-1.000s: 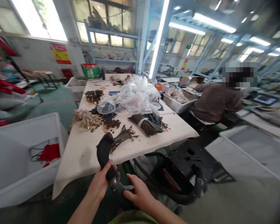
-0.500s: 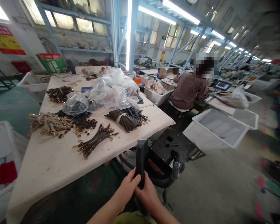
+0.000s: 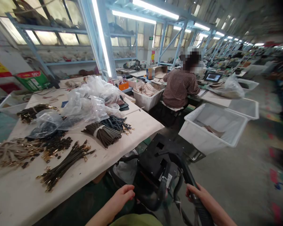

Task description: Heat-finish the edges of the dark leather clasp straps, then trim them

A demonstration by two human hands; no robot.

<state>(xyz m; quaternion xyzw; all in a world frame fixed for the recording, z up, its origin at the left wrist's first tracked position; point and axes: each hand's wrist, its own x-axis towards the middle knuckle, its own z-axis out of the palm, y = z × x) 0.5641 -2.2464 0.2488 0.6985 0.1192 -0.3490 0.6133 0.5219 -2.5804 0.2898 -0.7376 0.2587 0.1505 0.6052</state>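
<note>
My right hand (image 3: pixel 199 195) is wrapped round a black hose nozzle (image 3: pixel 188 171), a thick curved tube whose lower end runs into ribbed hose (image 3: pixel 204 215). Its upper end lies over a black box-shaped machine (image 3: pixel 153 157), which stands on the floor beside the table. More black hose (image 3: pixel 163 185) loops along the machine's near side. To the left, my left hand (image 3: pixel 122 196) is empty, its fingers loosely bent and the thumb apart from them, between the table edge and the machine.
The cloth-covered table (image 3: pixel 141 131) carries bundles of dark straps (image 3: pixel 63 164), a tied strap bundle (image 3: pixel 102 134), beige straps with metal clips (image 3: pixel 11 153) and plastic bags (image 3: pixel 85 100). White bins (image 3: pixel 213 125) stand at right. A co-worker (image 3: pixel 180 86) sits beyond the table.
The hose nozzle, held upright in both hands before, has swung to the right in my right hand. My left hand has let go and moved left. The view has turned right.
</note>
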